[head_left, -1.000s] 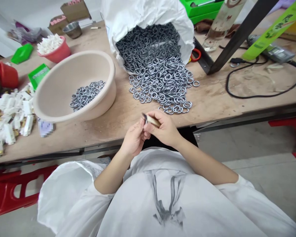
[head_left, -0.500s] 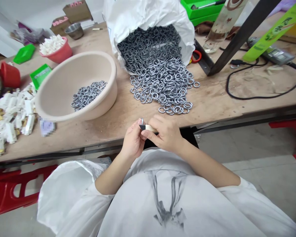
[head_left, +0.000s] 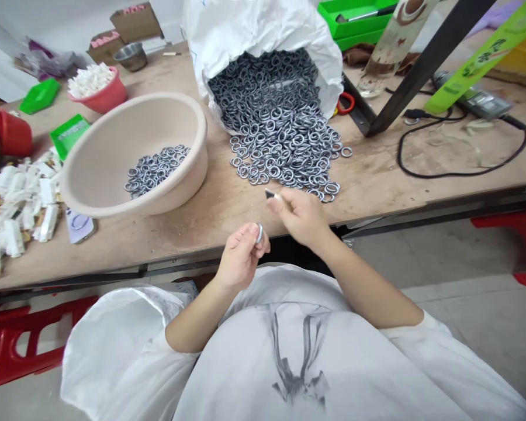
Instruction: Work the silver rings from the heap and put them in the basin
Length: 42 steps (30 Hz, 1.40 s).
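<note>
Between the thumb and fingers of my left hand is a single grey ring, held just off the table's front edge. My right hand is closed around a small knife; its dark, angled blade sticks out past the thumb, while the handle is mostly hidden in the fingers. Beyond my right hand lies a heap of grey rings, spilling from a white sack that lies on its side. To the left stands a large beige basin with a smaller pile of rings inside.
White plastic parts lie at the left, beside a phone. Behind the basin are a pink bowl of white pieces and green trays. A dark metal bracket and a black cable are at the right.
My hands have come apart. The right hand with the knife has moved away and to the right, towards the ring heap; the left has dropped slightly, still gripping the ring.
</note>
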{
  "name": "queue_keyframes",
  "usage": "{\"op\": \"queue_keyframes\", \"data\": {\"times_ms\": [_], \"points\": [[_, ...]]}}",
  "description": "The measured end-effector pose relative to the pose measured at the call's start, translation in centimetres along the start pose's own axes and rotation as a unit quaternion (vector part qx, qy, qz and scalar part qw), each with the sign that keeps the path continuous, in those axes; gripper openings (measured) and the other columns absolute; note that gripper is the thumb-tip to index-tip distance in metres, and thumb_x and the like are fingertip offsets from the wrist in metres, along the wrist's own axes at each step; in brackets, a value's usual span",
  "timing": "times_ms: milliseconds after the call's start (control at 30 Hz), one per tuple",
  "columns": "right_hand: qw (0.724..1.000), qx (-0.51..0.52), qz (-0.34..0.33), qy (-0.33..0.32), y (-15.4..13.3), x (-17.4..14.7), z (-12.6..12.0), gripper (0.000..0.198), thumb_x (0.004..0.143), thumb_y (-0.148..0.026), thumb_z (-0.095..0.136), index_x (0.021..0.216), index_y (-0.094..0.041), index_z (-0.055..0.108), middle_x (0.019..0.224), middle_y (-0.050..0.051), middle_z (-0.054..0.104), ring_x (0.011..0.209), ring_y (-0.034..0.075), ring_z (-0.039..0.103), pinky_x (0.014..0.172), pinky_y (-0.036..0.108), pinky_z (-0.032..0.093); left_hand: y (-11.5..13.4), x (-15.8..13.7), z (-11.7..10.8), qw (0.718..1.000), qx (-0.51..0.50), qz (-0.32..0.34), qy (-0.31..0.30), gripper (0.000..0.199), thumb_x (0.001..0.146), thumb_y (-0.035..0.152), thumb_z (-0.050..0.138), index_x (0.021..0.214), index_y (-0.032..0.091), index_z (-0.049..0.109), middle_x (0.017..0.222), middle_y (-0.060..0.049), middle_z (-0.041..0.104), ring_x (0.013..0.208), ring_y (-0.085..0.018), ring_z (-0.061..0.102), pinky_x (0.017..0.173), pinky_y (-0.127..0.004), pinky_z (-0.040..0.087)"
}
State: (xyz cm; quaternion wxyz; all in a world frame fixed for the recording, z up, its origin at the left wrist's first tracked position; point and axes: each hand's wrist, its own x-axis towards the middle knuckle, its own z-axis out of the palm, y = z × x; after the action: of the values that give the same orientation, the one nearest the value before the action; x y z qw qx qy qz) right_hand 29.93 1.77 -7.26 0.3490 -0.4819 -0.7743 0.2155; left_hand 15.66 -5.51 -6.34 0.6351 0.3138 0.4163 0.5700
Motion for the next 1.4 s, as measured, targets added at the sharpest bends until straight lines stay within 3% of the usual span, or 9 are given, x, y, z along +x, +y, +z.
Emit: {"op": "queue_keyframes", "data": {"times_ms": [67, 200, 367, 600, 700, 800, 900, 1133, 1400], "points": [[0.996, -0.072, 0.053, 0.002, 1.0, 1.9, -0.1, 0.04, 0.096, -0.051, 0.05, 0.075, -0.019, 0.062, 0.072, 0.003, 0.061, 0.064, 0.016, 0.051, 0.058, 0.029, 0.025, -0.1, 0.0, -0.3, 1.0, 0.01, 0.003, -0.003, 0.045, 0.082, 0.049, 0.071, 0.058, 0.017, 0.052, 0.051, 0.003, 0.045, 0.052, -0.009, 0.044, 0.061, -0.022, 0.045], [0.975, -0.214, 0.056, -0.021, 1.6, 5.9, 0.6, 0.035, 0.088, -0.043, 0.067, 0.114, -0.02, 0.067, 0.11, 0.013, 0.067, 0.08, 0.024, 0.062, 0.062, 0.03, 0.031, -0.1, 0.6, -1.2, 1.0, 0.008, -0.008, 0.023, 0.034, 0.076, 0.046, 0.078, 0.069, 0.015, 0.064, 0.067, -0.002, 0.063, 0.059, -0.008, 0.055, 0.059, -0.019, 0.045], [0.956, -0.276, 0.065, -0.07, 1.8, 8.5, 1.6, 0.025, 0.093, -0.028, 0.059, 0.111, -0.015, 0.071, 0.114, 0.019, 0.065, 0.087, 0.028, 0.065, 0.066, 0.034, 0.037, 0.1, 1.7, -2.5, 0.999, -0.015, -0.012, 0.038, 0.037, 0.07, 0.031, 0.084, 0.103, 0.016, 0.073, 0.071, -0.001, 0.069, 0.062, -0.009, 0.062, 0.063, -0.019, 0.052], [0.981, -0.177, 0.073, -0.029, 2.8, 6.7, 0.3, 0.024, 0.096, -0.035, 0.056, 0.088, -0.019, 0.073, 0.093, 0.01, 0.067, 0.08, 0.022, 0.057, 0.064, 0.03, 0.03, 0.4, 4.2, -3.3, 0.996, -0.038, -0.062, 0.058, 0.022, 0.072, 0.025, 0.075, 0.088, 0.012, 0.069, 0.086, -0.005, 0.069, 0.068, -0.01, 0.066, 0.061, -0.021, 0.055], [0.996, -0.012, 0.08, -0.043, 2.5, 5.4, 0.0, 0.036, 0.094, -0.044, 0.056, 0.071, -0.017, 0.067, 0.066, 0.002, 0.056, 0.063, 0.015, 0.046, 0.06, 0.029, 0.026, 0.2, 5.1, -2.7, 0.999, 0.022, -0.023, 0.039, 0.025, 0.076, 0.031, 0.076, 0.093, 0.014, 0.068, 0.083, -0.001, 0.064, 0.063, -0.006, 0.057, 0.054, -0.017, 0.047], [0.963, 0.234, 0.074, -0.112, 1.4, 4.0, 0.2, 0.052, 0.086, -0.065, 0.057, 0.065, -0.017, 0.059, 0.056, -0.004, 0.041, 0.055, 0.01, 0.034, 0.056, 0.027, 0.025, -0.3, 5.3, -2.0, 0.991, 0.118, 0.053, 0.012, 0.032, 0.079, 0.046, 0.075, 0.09, 0.017, 0.067, 0.073, 0.002, 0.056, 0.058, -0.006, 0.046, 0.052, -0.017, 0.04], [0.922, 0.352, 0.063, -0.15, 0.1, 2.9, 0.6, 0.06, 0.08, -0.075, 0.057, 0.062, -0.018, 0.053, 0.055, -0.006, 0.037, 0.054, 0.009, 0.03, 0.053, 0.026, 0.024, -0.5, 4.9, -1.5, 0.982, 0.165, 0.09, -0.011, 0.043, 0.078, 0.059, 0.072, 0.079, 0.017, 0.063, 0.064, 0.003, 0.049, 0.057, -0.007, 0.04, 0.053, -0.019, 0.037], [0.927, 0.37, 0.057, -0.003, -0.6, 1.1, 1.0, 0.052, 0.078, -0.07, 0.066, 0.089, -0.02, 0.058, 0.075, -0.002, 0.053, 0.068, 0.012, 0.046, 0.064, 0.025, 0.038, 0.6, 3.3, -0.9, 0.997, 0.056, 0.047, 0.016, 0.045, 0.08, 0.054, 0.072, 0.067, 0.017, 0.05, 0.059, 0.005, 0.04, 0.048, -0.005, 0.03, 0.044, -0.018, 0.026], [0.978, 0.183, -0.071, -0.07, -1.4, -0.8, 0.1, 0.046, 0.095, -0.057, 0.05, 0.075, -0.017, 0.062, 0.068, 0.0, 0.058, 0.063, 0.012, 0.049, 0.061, 0.026, 0.032, 1.0, 2.5, -0.5, 1.0, -0.028, -0.006, 0.009, 0.048, 0.074, 0.05, 0.078, 0.066, 0.018, 0.044, 0.053, 0.009, 0.032, 0.043, -0.004, 0.025, 0.04, -0.015, 0.025]]}}
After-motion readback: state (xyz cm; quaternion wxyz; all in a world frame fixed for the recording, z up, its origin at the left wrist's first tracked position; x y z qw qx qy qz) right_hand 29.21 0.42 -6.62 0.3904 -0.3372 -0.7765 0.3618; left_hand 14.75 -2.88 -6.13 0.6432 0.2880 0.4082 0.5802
